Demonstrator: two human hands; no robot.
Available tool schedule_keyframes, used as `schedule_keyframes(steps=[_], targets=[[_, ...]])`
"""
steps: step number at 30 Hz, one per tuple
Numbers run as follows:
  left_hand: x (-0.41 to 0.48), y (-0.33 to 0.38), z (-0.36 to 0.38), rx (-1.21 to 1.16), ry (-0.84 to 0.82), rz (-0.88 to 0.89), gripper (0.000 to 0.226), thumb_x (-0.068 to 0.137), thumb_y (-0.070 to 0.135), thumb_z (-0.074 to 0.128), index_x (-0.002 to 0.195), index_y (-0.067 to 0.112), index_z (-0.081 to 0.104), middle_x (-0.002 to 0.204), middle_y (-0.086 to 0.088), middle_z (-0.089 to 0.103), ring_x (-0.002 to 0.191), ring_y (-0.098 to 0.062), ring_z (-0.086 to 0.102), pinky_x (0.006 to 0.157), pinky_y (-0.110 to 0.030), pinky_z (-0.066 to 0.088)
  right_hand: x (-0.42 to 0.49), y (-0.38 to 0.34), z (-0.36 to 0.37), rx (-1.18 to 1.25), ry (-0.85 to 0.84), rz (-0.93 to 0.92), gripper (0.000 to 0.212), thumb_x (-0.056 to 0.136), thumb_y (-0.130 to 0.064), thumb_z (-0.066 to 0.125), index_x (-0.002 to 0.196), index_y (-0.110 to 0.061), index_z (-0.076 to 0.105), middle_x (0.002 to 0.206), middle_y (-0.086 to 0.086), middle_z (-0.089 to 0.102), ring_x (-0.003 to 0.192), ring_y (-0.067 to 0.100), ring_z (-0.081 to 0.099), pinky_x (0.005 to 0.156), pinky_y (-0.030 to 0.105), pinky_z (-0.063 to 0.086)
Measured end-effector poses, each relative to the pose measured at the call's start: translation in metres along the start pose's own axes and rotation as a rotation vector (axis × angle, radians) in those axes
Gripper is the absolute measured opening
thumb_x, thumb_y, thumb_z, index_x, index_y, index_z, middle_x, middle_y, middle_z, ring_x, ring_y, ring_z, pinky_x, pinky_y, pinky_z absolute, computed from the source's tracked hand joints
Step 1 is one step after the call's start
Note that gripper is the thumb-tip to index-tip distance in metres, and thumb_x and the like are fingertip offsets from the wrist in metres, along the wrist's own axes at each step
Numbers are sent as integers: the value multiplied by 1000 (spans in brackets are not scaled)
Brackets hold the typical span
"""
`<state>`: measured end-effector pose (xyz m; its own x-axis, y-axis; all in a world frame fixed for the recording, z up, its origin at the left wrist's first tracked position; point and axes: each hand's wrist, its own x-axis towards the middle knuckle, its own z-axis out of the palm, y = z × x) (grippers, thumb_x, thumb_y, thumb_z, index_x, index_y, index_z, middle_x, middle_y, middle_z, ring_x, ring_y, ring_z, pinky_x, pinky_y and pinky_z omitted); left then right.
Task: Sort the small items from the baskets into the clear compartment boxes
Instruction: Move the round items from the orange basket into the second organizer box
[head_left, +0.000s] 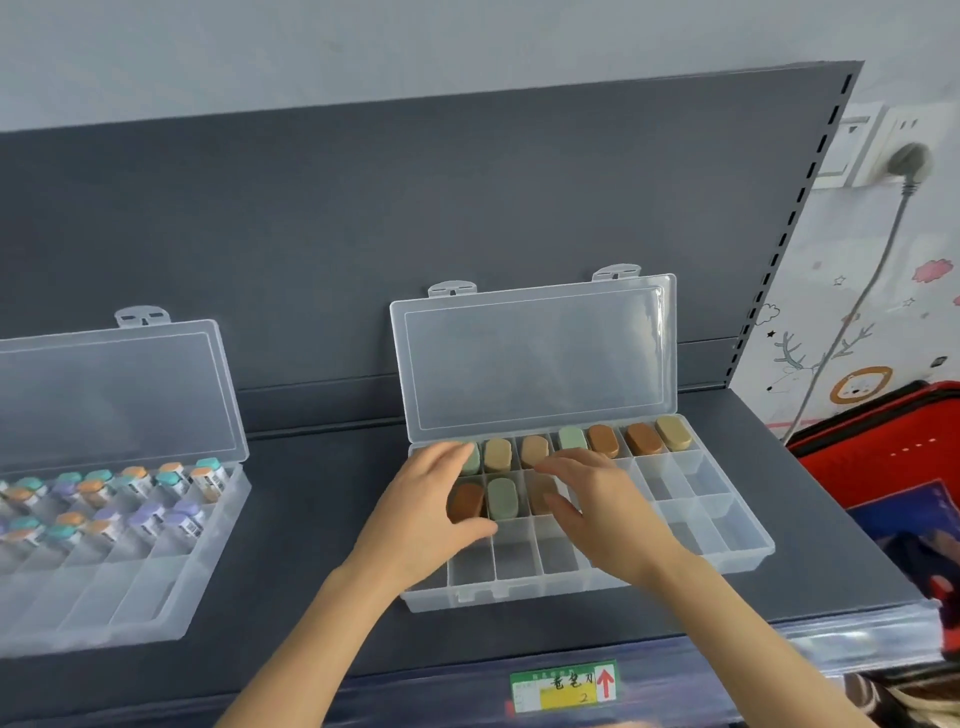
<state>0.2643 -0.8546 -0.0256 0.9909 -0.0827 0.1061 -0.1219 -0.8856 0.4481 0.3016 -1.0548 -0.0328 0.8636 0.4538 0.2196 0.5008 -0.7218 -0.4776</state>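
Mid-sort, both hands hovered over the open compartment box (701, 525) on the shelf (291, 519), the left hand (426, 504) with a wide, empty grip and the right hand (602, 509) apparently seating a peach oblong piece (539, 492) in the second row's third compartment, its grip impossible to tell, so the next move probably called for fetching another piece.

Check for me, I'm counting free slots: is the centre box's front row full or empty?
Empty where visible: the front row shows only bare clear cells, though the forearms cover some.
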Motion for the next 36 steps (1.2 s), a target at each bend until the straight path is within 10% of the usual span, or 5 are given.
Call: schedule_keyframes(steps=[16,36], targets=[[-106,-66,-50,132,224,-262,67,88,56,52,145,30,29,151,15,23,140,-4,20,115,-25,24,21,-95,54,49,-115,-295,33,90,-14,59,123,-16,62,127,-1,59,116,19,54,97,20,39],[-403,-253,-185,277,435,-553,75,84,64,48,144,22,37,148,6,32,139,-11,22,113,-26,19,-24,-426,214,136,-285,-675,44,95,-38,52,134,-18,50,135,-3,51,127,16,41,103,21,34]])
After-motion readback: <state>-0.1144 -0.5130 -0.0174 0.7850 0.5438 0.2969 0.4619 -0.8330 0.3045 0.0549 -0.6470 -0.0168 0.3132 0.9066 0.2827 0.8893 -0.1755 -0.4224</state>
